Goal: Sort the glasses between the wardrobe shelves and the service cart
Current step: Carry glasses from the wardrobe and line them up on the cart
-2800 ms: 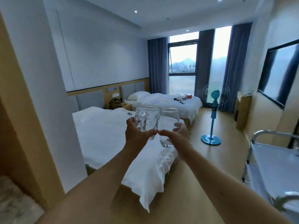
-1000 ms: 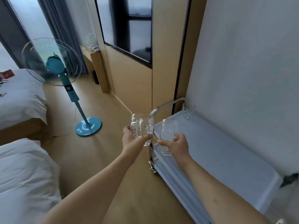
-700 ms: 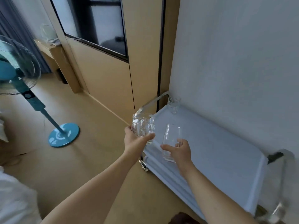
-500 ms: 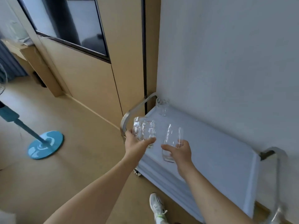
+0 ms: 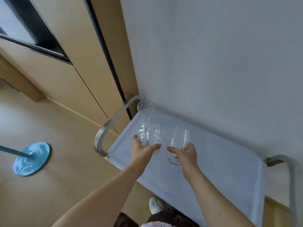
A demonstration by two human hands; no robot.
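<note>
Glass in right hand: right hand curls round a smooth tumbler, thumb in front, held over the cart top.
Glass in left hand: left hand grips a patterned mug, thumb across its lower side.
Arms: both stretched forward, hands close together, not touching.
Far corner: third glass stands on the cart beside the metal handle.
Floor: blue fan base off to the left.

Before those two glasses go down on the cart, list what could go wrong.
1. The mug in the left hand could knock the patterned glass standing at the cart's far corner.
2. The tumbler in the right hand is tilted; set down so, it may tip.
</note>
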